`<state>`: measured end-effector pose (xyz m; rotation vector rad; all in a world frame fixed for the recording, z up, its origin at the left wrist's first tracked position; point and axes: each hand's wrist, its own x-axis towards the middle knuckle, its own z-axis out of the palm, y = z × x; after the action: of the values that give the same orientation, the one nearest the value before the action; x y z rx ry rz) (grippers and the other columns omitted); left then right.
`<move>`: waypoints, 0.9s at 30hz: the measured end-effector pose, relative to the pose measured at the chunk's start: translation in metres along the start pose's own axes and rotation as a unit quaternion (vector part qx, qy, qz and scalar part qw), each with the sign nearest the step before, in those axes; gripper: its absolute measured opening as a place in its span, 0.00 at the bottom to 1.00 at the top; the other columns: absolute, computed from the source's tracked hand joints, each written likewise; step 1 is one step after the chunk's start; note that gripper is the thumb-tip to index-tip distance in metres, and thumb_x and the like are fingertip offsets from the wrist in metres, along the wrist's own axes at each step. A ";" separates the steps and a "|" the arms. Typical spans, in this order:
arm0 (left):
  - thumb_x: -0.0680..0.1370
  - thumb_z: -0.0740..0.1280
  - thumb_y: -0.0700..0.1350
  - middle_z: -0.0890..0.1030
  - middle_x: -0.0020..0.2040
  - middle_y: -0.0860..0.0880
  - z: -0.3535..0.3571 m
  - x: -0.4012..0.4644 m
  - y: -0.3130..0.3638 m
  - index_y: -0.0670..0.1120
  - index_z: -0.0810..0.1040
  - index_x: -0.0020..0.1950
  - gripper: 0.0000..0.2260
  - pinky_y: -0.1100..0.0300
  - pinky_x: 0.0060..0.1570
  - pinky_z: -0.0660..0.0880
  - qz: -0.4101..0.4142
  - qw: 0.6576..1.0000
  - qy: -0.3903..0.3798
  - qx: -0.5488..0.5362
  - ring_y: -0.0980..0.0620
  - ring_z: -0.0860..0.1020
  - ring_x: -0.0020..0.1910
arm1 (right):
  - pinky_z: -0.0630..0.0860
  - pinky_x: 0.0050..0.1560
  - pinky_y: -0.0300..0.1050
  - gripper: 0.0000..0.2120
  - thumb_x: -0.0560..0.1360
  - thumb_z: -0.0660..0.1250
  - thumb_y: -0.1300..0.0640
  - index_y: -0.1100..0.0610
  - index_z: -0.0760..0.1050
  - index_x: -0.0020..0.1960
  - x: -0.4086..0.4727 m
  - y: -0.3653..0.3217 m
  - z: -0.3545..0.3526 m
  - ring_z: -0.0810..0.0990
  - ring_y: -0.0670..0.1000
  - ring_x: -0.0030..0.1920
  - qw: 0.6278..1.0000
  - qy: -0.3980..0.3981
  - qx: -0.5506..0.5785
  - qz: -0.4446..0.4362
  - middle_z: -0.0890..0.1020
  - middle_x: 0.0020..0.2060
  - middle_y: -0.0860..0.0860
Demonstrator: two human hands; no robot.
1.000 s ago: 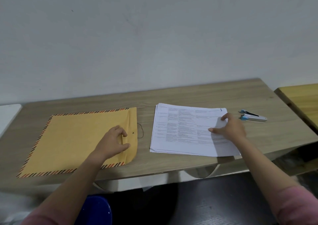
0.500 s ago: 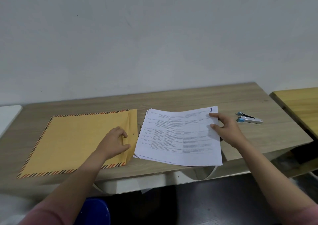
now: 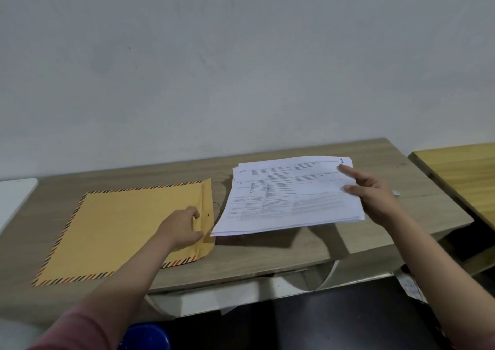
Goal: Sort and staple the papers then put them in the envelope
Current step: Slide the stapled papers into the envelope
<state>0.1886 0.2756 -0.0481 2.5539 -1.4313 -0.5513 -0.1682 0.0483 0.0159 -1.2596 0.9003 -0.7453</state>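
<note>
A stack of white papers [image 3: 292, 197] printed with rows of small text is seen at the middle-right of the table [image 3: 267, 253], with a handwritten "1" at its far right corner. The sheets are not quite squared; edges are fanned slightly at the far left corner and along the near edge. The stack is raised off the table on its right side, and a shadow is cast beneath it on the wood. Its near left corner is lowered just beside the envelope's flap; whether the two touch cannot be told.

The yellow envelope [image 3: 126, 232], bordered with red and dark stripes, is laid flat at the left of the table, its opening turned to the right.

Compared with half a second ago, the papers are lifted higher and tilted more, where before they were resting largely on the table. The stapler, plainly visible to the right of the stack earlier, is now almost wholly hidden behind the right hand. The envelope is unmoved.

The right edge of the stack is gripped by the right hand [image 3: 375, 197], with the fingers spread over the top sheet and the rest of the grasp hidden underneath. The left hand [image 3: 182, 229] is curled on the envelope at its open end, with the flap edge pinched between thumb and fingers.
</note>
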 end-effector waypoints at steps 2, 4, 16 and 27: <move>0.70 0.73 0.51 0.77 0.44 0.50 -0.003 -0.002 0.006 0.48 0.72 0.57 0.20 0.63 0.29 0.65 -0.006 1.000 0.001 0.002 0.53 0.74 0.39 | 0.80 0.38 0.36 0.23 0.73 0.60 0.73 0.55 0.72 0.65 0.000 -0.010 0.000 0.83 0.46 0.41 1.000 -0.024 0.003 0.016 0.80 0.53 0.50; 0.71 0.72 0.49 0.78 0.45 0.49 -0.004 -0.002 0.007 0.46 0.74 0.58 0.18 0.62 0.28 0.65 0.003 1.000 0.008 -0.003 0.51 0.74 0.39 | 0.79 0.37 0.34 0.23 0.74 0.61 0.72 0.54 0.74 0.63 0.001 -0.017 0.004 0.83 0.44 0.41 0.998 -0.056 -0.013 0.029 0.81 0.52 0.48; 0.69 0.69 0.43 0.82 0.53 0.44 -0.007 -0.012 -0.001 0.57 0.72 0.57 0.19 0.48 0.53 0.76 0.044 0.993 -0.028 -0.101 0.42 0.80 0.51 | 0.74 0.45 0.37 0.21 0.72 0.62 0.73 0.57 0.77 0.61 0.041 0.001 0.039 0.77 0.50 0.54 0.977 -0.127 -0.115 0.124 0.76 0.61 0.49; 0.67 0.65 0.46 0.73 0.70 0.49 -0.005 -0.002 0.003 0.50 0.70 0.69 0.29 0.47 0.52 0.78 0.045 0.995 -0.051 -0.071 0.48 0.80 0.52 | 0.77 0.42 0.42 0.21 0.71 0.62 0.74 0.58 0.76 0.61 0.060 0.007 0.051 0.78 0.54 0.45 0.984 -0.074 -0.118 0.114 0.78 0.57 0.58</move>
<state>0.1874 0.2752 -0.0424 2.3706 -1.4728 -0.7509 -0.0954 0.0209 0.0033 -1.3717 1.0116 -0.3656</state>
